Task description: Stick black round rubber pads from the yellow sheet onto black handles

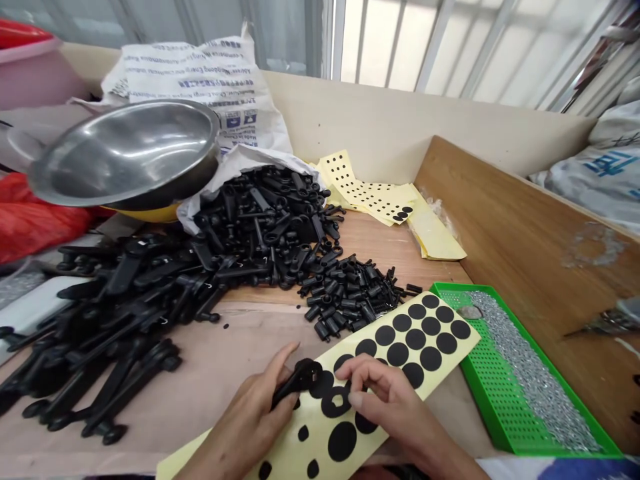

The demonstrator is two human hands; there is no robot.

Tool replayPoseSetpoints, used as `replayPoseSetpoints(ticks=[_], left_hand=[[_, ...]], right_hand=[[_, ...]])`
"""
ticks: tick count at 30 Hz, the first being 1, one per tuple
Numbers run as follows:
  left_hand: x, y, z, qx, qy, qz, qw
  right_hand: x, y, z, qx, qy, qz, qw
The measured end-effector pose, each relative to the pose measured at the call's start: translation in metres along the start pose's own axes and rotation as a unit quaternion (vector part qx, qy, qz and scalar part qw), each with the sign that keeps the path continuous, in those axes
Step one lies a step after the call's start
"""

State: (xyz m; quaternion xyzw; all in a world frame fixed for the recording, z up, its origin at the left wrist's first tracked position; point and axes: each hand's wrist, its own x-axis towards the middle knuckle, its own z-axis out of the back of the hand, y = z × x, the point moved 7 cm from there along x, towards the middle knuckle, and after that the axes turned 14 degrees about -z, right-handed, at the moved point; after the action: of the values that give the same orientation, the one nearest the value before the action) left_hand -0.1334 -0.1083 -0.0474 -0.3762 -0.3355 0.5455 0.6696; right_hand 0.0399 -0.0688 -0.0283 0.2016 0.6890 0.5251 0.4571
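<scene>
My left hand (pixel 255 413) is wrapped around a black plastic lever arm (pixel 306 375), whose round end sticks out past the fingers. Under both hands lies a yellow sheet of round black stickers (pixel 445 343). My right hand (pixel 383 393) has thumb and forefinger pinched low over the sheet, at the edge of a black sticker (pixel 336 402) with a pale spot in its middle. Whether a sticker is between the fingertips I cannot tell. Several small drop-shaped black pieces (pixel 303 433) remain on the sheet's near part.
Black lever arms (pixel 135 280) are heaped at left, and more spill from a white sack (pixel 240 153). Small black cylinders (pixel 345 293) lie mid-table. A green tray (pixel 480 387) holds small metal parts. A steel bowl (pixel 135 153), other sticker sheets (pixel 365 193) and a wooden board (pixel 525 253) stand behind.
</scene>
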Motion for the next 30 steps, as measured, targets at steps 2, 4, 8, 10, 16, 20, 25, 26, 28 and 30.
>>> replayPoseSetpoints(ticks=[2, 4, 8, 10, 16, 20, 25, 26, 28, 30], left_hand=[[0.005, 0.001, -0.005, -0.106, 0.023, 0.05, 0.993], [0.006, -0.001, -0.013, -0.202, 0.035, 0.093, 0.974], [0.004, -0.005, -0.026, -0.283, 0.029, 0.126, 0.95], [0.002, -0.006, -0.029, -0.296, 0.018, 0.132, 0.946], [0.0, -0.008, -0.033, -0.31, 0.027, 0.145, 0.939], [0.0, -0.008, -0.034, -0.308, 0.044, 0.149, 0.939], [-0.002, -0.007, -0.033, -0.297, 0.045, 0.144, 0.943], [-0.002, -0.007, -0.033, -0.293, 0.043, 0.141, 0.945], [-0.003, -0.007, -0.032, -0.292, 0.045, 0.141, 0.945], [-0.003, -0.007, -0.032, -0.297, 0.044, 0.146, 0.943]], right_hand=[[0.001, -0.001, -0.001, 0.021, 0.007, -0.008, 1.0], [0.003, -0.002, -0.002, 0.041, 0.011, -0.014, 0.999], [0.006, -0.003, -0.004, 0.076, 0.025, -0.029, 0.996], [0.006, -0.003, -0.005, 0.086, 0.028, -0.034, 0.995], [0.007, -0.003, -0.008, 0.086, 0.032, -0.036, 0.995], [0.007, -0.004, -0.007, 0.084, 0.029, -0.038, 0.995], [0.008, -0.005, -0.008, 0.085, 0.028, -0.043, 0.995], [0.008, -0.005, -0.008, 0.086, 0.029, -0.044, 0.995], [0.008, -0.005, -0.008, 0.088, 0.03, -0.046, 0.995], [0.007, -0.005, -0.008, 0.095, 0.029, -0.049, 0.994]])
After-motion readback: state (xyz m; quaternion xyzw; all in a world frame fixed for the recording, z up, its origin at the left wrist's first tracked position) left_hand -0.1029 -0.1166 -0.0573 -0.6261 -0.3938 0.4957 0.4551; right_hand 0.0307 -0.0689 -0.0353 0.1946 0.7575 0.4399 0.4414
